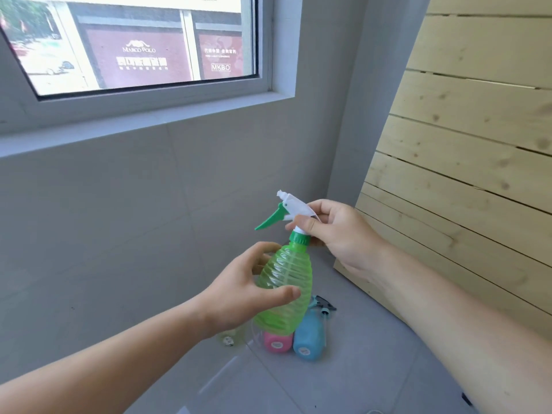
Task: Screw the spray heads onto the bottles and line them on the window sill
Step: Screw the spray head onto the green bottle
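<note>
We stand in a grey-walled corner under a window point(134, 40), whose pale window sill point(143, 122) runs across the upper left and carries nothing in the part we can see. Below it, our left hand point(242, 289) curls around the ribbed body of the green bottle point(286, 289), thumb lying across its front and fingers wrapped behind, holding it upright in the air above the floor. On top of the bottle sits the white spray head point(294, 206) with its green trigger point(270, 218) pointing left; its green collar point(299, 238) meets the bottle neck, though we cannot tell how far it is threaded on. Our right hand point(337, 234) pinches the head just above that collar, thumb in front and fingers closed around the back. On the grey floor point(343, 369) beneath the green bottle lie a pink bottle point(277, 342) and, touching it on the right, a blue bottle point(309, 336), both on their sides with bases toward us. To the right, a pale wooden slatted panel point(478, 144) leans against the wall.
</note>
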`<state>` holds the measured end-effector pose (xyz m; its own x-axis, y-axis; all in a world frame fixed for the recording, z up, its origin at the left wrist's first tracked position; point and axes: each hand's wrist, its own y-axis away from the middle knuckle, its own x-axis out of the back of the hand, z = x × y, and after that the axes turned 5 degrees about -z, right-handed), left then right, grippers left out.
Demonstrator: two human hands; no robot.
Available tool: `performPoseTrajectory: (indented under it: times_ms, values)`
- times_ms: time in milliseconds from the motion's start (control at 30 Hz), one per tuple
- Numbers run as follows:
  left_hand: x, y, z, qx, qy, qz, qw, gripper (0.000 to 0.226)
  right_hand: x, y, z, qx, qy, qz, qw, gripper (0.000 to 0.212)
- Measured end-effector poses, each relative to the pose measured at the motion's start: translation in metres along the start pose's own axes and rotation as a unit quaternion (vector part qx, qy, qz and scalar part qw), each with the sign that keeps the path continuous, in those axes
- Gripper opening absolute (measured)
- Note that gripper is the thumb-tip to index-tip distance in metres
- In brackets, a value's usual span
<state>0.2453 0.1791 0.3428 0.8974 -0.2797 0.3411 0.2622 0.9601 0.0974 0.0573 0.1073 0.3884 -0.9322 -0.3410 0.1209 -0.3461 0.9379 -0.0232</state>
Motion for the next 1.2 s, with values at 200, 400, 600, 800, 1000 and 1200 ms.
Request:
performPoseTrajectory:
  times_ms: [200, 400, 600, 800, 1000, 1200]
  values:
    - [0.003, 0.002, 0.0, -0.008, 0.051, -0.009, 0.999, 0.06, 0.013, 0.003, -0.001, -0.002, 0.066, -0.075, 0.995, 0.019]
    - [0.004, 0.003, 0.005, 0.005, 0.152, -0.059, 0.987, 0.056, 0.018, 0.003, -0.003, -0.015, -0.012, -0.121, 0.992, 0.029]
    - [0.011, 0.003, 0.012, -0.001, 0.177, -0.086, 0.98, 0.048, 0.025, 0.004, -0.003, -0.007, -0.01, -0.171, 0.985, 0.043]
    - [0.01, 0.0, 0.011, -0.01, 0.135, -0.057, 0.989, 0.047, 0.015, 0.004, 0.0, 0.019, 0.093, -0.105, 0.99, 0.031]
    - [0.008, -0.001, 0.016, -0.005, 0.11, -0.067, 0.992, 0.046, 0.015, 0.005, 0.0, -0.017, 0.08, -0.094, 0.992, 0.046]
    - [0.004, 0.001, 0.016, -0.017, 0.064, -0.065, 0.996, 0.05, 0.014, 0.003, 0.008, 0.004, 0.124, -0.084, 0.989, 0.033]
